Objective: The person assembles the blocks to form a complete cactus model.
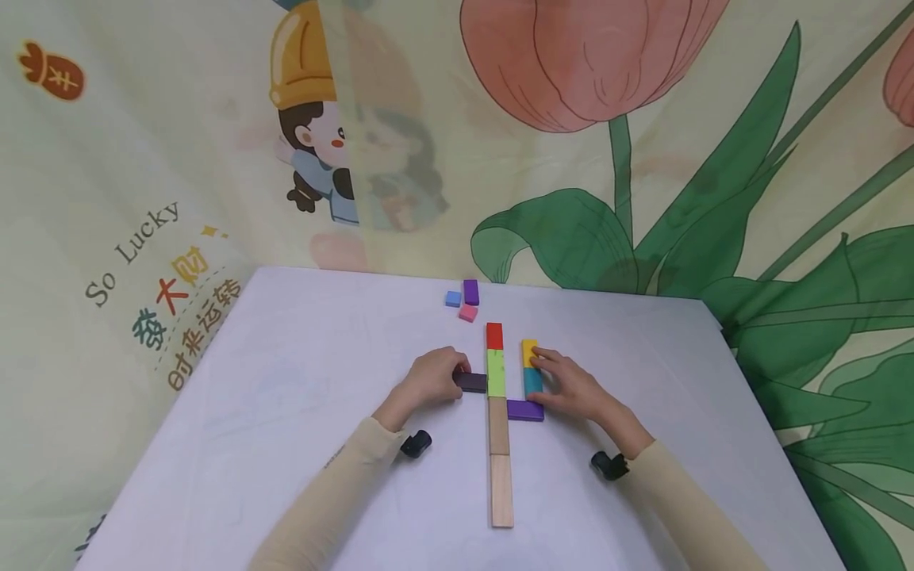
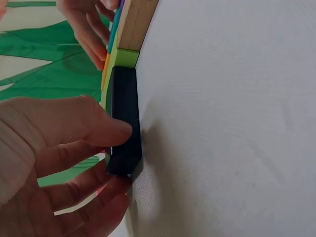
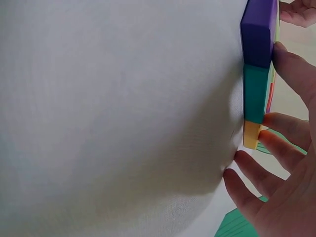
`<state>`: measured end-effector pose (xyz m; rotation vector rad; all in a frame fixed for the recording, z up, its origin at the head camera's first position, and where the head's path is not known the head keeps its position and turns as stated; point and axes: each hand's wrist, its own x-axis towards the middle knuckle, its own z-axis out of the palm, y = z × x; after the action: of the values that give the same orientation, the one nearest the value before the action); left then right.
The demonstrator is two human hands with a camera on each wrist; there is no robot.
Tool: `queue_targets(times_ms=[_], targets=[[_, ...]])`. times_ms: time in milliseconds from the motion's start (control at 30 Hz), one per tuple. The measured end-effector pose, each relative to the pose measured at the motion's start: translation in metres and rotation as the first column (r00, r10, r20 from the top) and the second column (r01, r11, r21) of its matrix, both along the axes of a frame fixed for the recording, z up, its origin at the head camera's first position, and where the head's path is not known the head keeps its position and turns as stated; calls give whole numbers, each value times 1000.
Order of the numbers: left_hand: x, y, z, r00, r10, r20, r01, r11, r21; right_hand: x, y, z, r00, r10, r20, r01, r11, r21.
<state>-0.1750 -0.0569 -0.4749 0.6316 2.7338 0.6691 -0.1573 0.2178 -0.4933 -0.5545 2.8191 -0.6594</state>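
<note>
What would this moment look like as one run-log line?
left hand: pinches black block, its end at green block | right hand: touches yellow block | teal block: between yellow block and purple block

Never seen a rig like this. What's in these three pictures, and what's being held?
No machine: just a person's bare hands. The wide picture comes from a head-worn camera looking forward and down; the two close-ups come from cameras on the left and right wrists.

On the white table, a red block, a green block and two wooden blocks form a line. A purple block juts out to its right, with a teal block and a yellow block beyond it. Small blue, pink and purple pieces lie farther back.

The left hand grips a black block against the green one; the right hand touches the yellow block.
</note>
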Motion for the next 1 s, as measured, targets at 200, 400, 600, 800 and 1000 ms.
queue_targets(times_ms=[200, 400, 600, 800, 1000], targets=[[0, 2, 1, 1000, -5, 12, 5, 1000, 0, 0, -1, 1, 1000, -3, 8, 3, 1000, 3], [-1, 1, -1, 1000, -17, -1, 17, 1000, -5, 0, 0, 1, 1000, -11, 12, 11, 1000, 5], [-13, -7, 3, 998, -6, 61, 4, 1000, 31, 1, 0, 0, 1000, -20, 20, 20, 1000, 2], [-56, -16, 8, 986, 167, 23, -169, 976, 140, 1, 0, -1, 999, -36, 21, 36, 999, 9], [-100, -12, 2, 957, 268, -111, -248, 954, 167, 1, -1, 1, 998, -49, 33, 49, 999, 4]])
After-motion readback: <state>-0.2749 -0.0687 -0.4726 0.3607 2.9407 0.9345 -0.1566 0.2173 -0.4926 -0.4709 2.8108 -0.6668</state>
